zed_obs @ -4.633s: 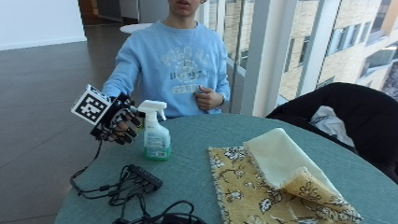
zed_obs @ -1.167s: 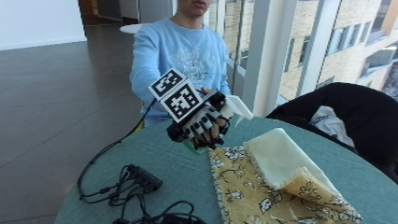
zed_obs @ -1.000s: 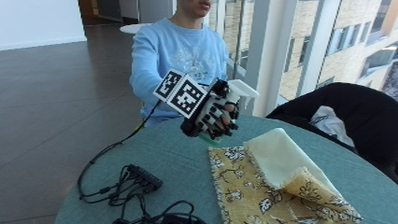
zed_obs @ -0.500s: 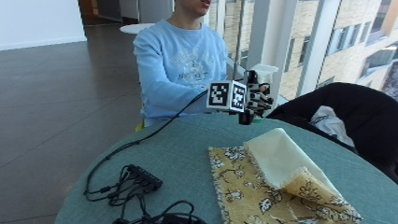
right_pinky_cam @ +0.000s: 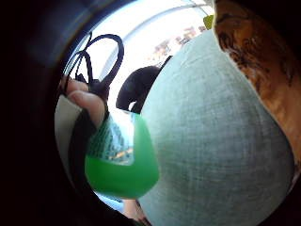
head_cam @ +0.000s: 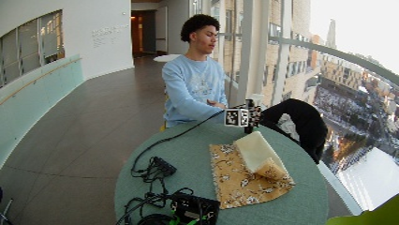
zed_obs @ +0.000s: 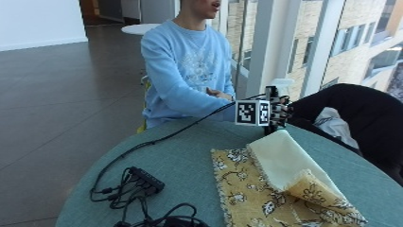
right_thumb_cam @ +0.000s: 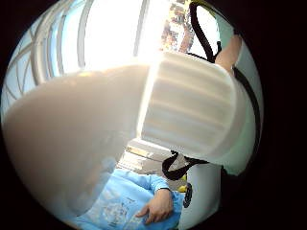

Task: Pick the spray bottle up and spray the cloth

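While the person is sitting at the round teal table (zed_obs: 182, 163), the gloved right hand (zed_obs: 279, 113) is holding the spray bottle (right_pinky_cam: 121, 157) lifted off the table, above its far edge and just behind the back end of the cloth (zed_obs: 277, 189). From the outside view the bottle is showing almost nothing: only a pale patch of its white trigger head (zed_obs: 283, 85) is peeking above the hand, and the body is sitting hidden behind the glove. Fingers (right_pinky_cam: 89, 104) are curling round the bottle; in the little finger side palm view one bare fingertip is pressing against the clear plastic wall, with green liquid pooling in the part nearest the camera. A label with dark fine print is wrapping the bottle there, but no word or brand is legible. In the thumb side palm view the ribbed white collar (right_thumb_cam: 189, 112) of the spray head is filling much of the picture, close against the palm; the nozzle itself is hard to make out. The cloth is lying on the table, a yellow piece with a dark floral pattern, and a plain cream side is folded over on top of it; its near corner is running out of the outside view. The bare left hand (zed_obs: 220, 96) is resting near the person's chest, against the light blue sweatshirt. A dark jacket (zed_obs: 353, 109) is draping over a chair beside the table.
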